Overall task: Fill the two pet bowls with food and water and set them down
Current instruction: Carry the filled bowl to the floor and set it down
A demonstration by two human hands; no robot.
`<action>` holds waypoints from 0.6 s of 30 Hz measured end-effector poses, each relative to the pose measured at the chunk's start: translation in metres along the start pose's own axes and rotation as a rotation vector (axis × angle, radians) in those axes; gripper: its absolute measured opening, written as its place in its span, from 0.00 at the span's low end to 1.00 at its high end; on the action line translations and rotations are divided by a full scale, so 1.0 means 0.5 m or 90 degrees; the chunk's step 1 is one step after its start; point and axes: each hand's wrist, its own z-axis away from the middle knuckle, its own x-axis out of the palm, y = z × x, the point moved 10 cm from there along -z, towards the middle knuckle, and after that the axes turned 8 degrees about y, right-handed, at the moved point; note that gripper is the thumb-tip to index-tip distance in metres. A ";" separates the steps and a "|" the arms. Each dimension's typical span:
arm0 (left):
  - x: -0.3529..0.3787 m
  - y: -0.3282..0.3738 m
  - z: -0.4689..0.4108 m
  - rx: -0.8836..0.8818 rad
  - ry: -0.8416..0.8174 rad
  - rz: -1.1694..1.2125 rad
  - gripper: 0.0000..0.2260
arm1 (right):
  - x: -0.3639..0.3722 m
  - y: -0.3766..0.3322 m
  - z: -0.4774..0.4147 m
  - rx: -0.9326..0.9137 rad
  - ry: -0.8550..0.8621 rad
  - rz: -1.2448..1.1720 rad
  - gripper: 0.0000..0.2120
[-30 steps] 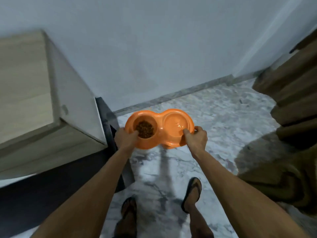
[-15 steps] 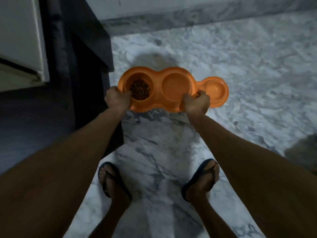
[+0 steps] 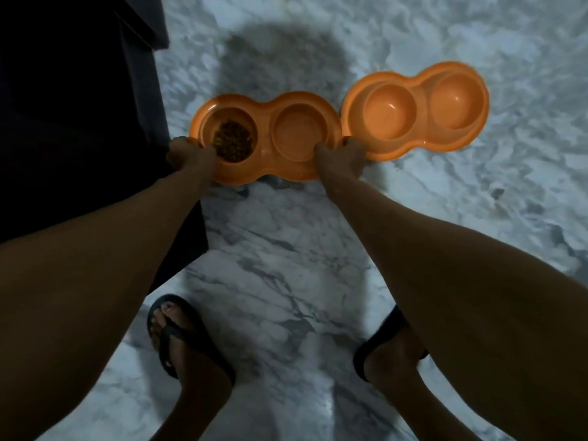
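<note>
Orange double pet bowl (image 3: 265, 138) with kibble (image 3: 234, 141), both hands' (image 3: 191, 152) (image 3: 342, 155) grip closed on its rim.

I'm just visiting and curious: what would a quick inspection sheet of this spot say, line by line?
Surface: marbled floor, grey-veined, with a few dark specks at the right.
Job's things: held double bowl, kibble in its left cup; whether the right cup holds water cannot be told. Second double bowl on the floor beside it, both cups look empty.
Clutter: nothing seen.
Hands: left hand grips the held bowl's left end; right hand grips its right end.
Cables: nothing seen.
Surroundings: dark furniture at the left; two feet in dark sandals below.
</note>
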 end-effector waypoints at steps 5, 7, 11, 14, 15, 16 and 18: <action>0.019 0.011 -0.011 0.032 0.000 -0.029 0.16 | 0.010 0.012 -0.007 0.015 0.009 0.006 0.26; 0.023 0.012 -0.013 0.039 0.002 -0.035 0.16 | 0.014 0.008 -0.006 0.015 0.008 0.007 0.26; 0.036 0.004 -0.014 0.027 -0.025 -0.032 0.16 | 0.013 0.010 -0.007 0.018 0.010 0.001 0.27; 0.032 0.013 0.005 0.029 -0.029 -0.043 0.18 | 0.004 0.009 -0.006 0.017 0.002 -0.017 0.29; 0.029 0.018 0.011 0.029 -0.023 -0.039 0.20 | -0.006 0.006 -0.006 0.018 0.002 -0.023 0.29; 0.025 0.025 0.020 0.027 -0.016 -0.036 0.21 | -0.019 0.004 -0.004 0.020 0.004 -0.028 0.29; 0.019 0.045 0.043 0.009 0.001 -0.043 0.26 | -0.057 0.002 -0.010 0.032 0.022 -0.055 0.29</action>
